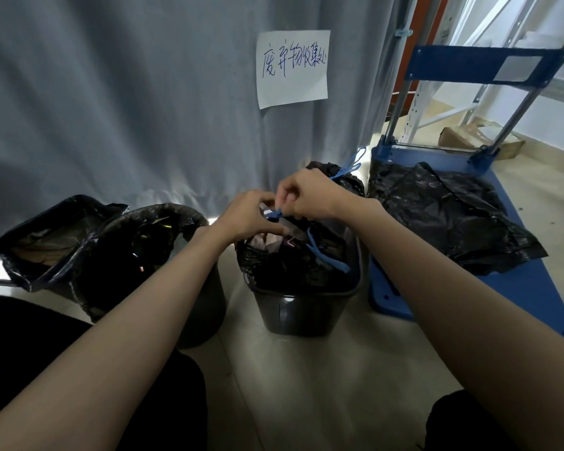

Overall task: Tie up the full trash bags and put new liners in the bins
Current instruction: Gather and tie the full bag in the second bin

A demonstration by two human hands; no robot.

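Both hands work the blue drawstring over the middle bin.

The left hand [248,216] and right hand [306,193] meet just above the mouth of the black trash bag [293,268], which sits in the dark bin [302,312] on the floor, between a round bin [189,288] to its left and a blue cart [518,288] to its right. Each hand has its fingers curled, pinching the blue drawstring [274,213] where the two hands come together; a loose loop of it hangs down and to the right over the bag's contents. The short stretch between the hands runs roughly left to right, so I judge that pulling the hands apart would tighten the knot. Both forearms reach forward, converging, wrists slightly raised. A tied bag [342,180] sits behind, by the curtain [111,109].
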